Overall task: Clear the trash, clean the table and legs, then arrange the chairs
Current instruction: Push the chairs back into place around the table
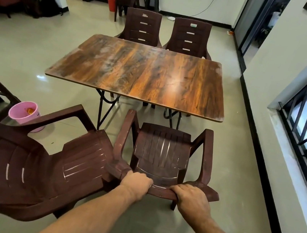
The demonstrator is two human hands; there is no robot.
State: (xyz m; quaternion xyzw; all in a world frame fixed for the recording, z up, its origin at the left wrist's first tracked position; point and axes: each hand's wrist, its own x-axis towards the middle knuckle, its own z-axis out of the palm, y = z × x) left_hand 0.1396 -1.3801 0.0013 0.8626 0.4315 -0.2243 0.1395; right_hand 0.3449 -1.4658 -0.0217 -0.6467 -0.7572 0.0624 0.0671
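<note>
Both hands grasp the top rail of a brown plastic chair. The left hand curls over the rail's left end and the right hand over its right end. The chair stands on the floor, its seat facing the table, just short of the table's near edge towards its right corner. A second chair lies just left of the hands, angled, its seat close against the held chair's left armrest. Beyond it a pink bucket stands on the floor, off the table's near left corner. Two more chairs, the far-left chair and the far-right chair, are tucked side by side at the table's far edge. A red bin stands by the back wall.
</note>
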